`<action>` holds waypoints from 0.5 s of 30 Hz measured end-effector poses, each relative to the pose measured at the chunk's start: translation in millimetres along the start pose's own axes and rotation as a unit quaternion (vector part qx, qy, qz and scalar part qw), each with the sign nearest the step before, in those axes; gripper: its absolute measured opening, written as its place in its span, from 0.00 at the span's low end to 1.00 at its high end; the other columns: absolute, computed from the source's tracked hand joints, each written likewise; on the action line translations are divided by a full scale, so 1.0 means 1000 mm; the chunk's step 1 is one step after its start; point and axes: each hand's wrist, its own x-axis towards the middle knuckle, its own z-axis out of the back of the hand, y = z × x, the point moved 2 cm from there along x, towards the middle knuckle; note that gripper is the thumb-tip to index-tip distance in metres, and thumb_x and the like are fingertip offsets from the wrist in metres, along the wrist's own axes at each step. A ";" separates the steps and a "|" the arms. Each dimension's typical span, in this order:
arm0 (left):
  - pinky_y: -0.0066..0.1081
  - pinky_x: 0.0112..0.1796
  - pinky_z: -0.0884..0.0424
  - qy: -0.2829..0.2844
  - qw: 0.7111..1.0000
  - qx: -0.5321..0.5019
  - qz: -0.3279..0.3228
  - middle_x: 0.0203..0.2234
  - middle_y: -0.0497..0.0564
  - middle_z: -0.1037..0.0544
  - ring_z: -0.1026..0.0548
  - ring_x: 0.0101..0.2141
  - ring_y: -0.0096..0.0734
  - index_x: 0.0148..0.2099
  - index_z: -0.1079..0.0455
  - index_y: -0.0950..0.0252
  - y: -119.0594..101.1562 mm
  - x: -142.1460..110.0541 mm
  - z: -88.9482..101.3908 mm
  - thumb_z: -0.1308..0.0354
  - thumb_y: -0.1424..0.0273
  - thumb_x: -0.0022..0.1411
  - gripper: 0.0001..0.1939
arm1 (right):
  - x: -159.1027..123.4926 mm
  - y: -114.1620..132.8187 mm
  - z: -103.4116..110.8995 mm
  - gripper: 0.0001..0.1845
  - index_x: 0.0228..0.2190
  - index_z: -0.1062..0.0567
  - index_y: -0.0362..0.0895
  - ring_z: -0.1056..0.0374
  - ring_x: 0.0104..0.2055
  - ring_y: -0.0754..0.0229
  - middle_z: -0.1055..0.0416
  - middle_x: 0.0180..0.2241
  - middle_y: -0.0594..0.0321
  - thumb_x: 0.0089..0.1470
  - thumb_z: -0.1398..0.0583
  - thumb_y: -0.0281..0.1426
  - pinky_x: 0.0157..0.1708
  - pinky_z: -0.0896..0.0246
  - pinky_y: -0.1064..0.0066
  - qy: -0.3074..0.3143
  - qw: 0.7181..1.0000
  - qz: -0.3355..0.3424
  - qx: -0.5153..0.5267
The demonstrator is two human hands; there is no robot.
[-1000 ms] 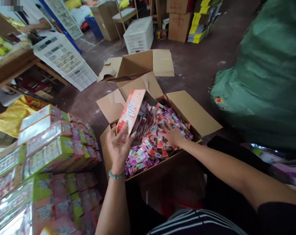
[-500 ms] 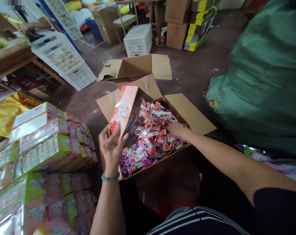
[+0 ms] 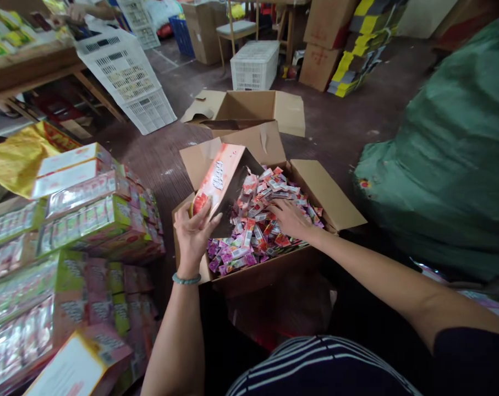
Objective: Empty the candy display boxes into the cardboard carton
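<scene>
My left hand (image 3: pixel 193 231) grips a pink-orange display box (image 3: pixel 217 179) by its lower end, thumb and fingers around the printed side. The box is tilted, its dark open face turned right toward the pile. Below it, a large cardboard carton (image 3: pixel 266 272) is heaped with small wrapped packets (image 3: pixel 249 242) in orange, pink and purple. My right hand (image 3: pixel 290 219) rests palm down on the heap, fingers stretched out and apart among the packets; the fingertips are partly hidden. I cannot make out anything held in it.
Stacked packed display boxes (image 3: pixel 88 225) stand at my left. Beyond the carton sits another open carton (image 3: pixel 249 104), with a white crate (image 3: pixel 255 63) behind. A big green sack (image 3: pixel 443 159) bulges at the right. A person's arm (image 3: pixel 96 10) shows at the table, upper left.
My right hand has slid left across the packets, closer to the display box. The left hand still holds that box at a similar tilt. The whole view has shifted.
</scene>
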 end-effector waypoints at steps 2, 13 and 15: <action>0.47 0.61 0.38 -0.001 1.000 -0.012 0.021 0.52 0.55 0.25 0.31 0.54 0.48 0.53 0.16 0.52 0.005 0.000 0.001 0.29 0.51 0.56 0.23 | 0.005 0.012 -0.004 0.29 0.60 0.27 0.34 0.36 0.62 0.42 0.32 0.61 0.43 0.58 0.47 0.17 0.60 0.37 0.49 -0.054 0.997 0.028 0.042; 0.38 0.58 0.31 -0.198 0.954 -0.177 0.136 0.52 0.54 0.23 0.27 0.52 0.39 0.61 0.21 0.56 0.012 0.007 0.010 0.29 0.54 0.56 0.31 | 0.082 0.063 -0.033 0.32 0.69 0.34 0.50 0.67 0.77 0.34 0.59 0.76 0.53 0.68 0.38 0.40 0.71 0.67 0.30 0.026 0.994 0.101 -0.030; 0.38 0.58 0.31 -0.221 0.944 -0.189 0.156 0.51 0.54 0.22 0.26 0.52 0.40 0.62 0.22 0.58 0.015 0.008 0.009 0.29 0.54 0.56 0.33 | 0.102 0.050 -0.045 0.36 0.69 0.34 0.50 0.71 0.77 0.30 0.61 0.76 0.53 0.64 0.35 0.45 0.70 0.69 0.26 0.032 0.996 0.076 -0.041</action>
